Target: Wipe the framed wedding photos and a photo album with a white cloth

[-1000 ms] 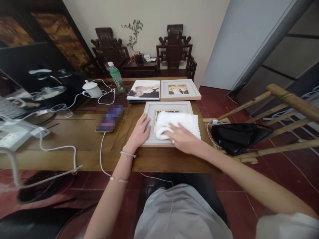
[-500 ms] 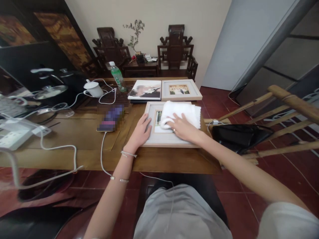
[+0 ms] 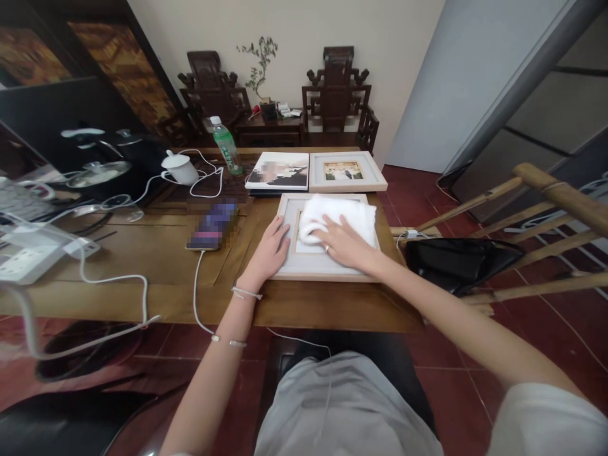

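A picture frame with a pale wood border and white mat lies flat on the table in front of me. My left hand rests along its left edge, fingers stretched out and lying flat. My right hand presses a folded white cloth against the frame's front, its fingers spread over the cloth's near side. The cloth covers most of the picture in the middle, so little of it shows.
Behind lie a second picture frame and a photo album. Leftward are a charging phone, a green-labelled bottle, a lidded white cup, a power strip and loose cables. A bamboo chair with a black bag stands right.
The white cloth has slid a little to the left across the frame under my right hand. My left hand stays at the frame's left edge.
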`<state>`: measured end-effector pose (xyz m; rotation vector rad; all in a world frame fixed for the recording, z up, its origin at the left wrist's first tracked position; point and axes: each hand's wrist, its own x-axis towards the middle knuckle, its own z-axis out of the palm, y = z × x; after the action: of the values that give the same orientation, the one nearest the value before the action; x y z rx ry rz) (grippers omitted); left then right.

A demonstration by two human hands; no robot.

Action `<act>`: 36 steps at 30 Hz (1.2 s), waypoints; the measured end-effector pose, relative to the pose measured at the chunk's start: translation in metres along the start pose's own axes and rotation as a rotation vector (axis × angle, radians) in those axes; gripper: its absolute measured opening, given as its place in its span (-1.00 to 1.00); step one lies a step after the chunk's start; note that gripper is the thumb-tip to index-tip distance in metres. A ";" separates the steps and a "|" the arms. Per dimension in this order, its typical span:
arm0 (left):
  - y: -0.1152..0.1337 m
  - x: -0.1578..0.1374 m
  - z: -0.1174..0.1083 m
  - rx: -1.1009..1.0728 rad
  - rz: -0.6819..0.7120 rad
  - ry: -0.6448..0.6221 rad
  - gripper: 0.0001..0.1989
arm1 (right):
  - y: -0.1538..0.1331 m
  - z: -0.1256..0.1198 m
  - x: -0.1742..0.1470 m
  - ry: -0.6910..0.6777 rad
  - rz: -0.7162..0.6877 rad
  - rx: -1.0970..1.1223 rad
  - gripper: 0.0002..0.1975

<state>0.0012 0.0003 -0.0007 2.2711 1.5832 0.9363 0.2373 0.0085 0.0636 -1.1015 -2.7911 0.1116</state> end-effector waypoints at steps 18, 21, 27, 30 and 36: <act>0.017 0.002 -0.004 -0.167 -0.107 0.065 -0.32 | -0.064 -0.033 -0.021 -0.278 -0.171 0.158 -0.64; 0.021 0.002 -0.009 -0.258 -0.175 0.097 -0.28 | -0.072 -0.028 -0.017 -0.236 -0.198 0.115 -0.58; 0.022 0.001 -0.010 -0.276 -0.168 0.064 -0.26 | -0.043 -0.006 0.030 -0.129 -0.062 0.002 -0.45; 0.023 0.000 -0.010 -0.247 -0.153 0.053 -0.22 | -0.025 -0.005 0.054 -0.094 0.044 -0.005 -0.33; 0.019 0.000 -0.008 -0.203 -0.121 0.049 -0.22 | -0.037 -0.010 0.040 -0.158 -0.037 -0.008 -0.37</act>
<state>0.0108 -0.0090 0.0151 2.0079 1.5477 1.0746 0.1855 0.0091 0.0816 -1.0869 -2.9510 0.1921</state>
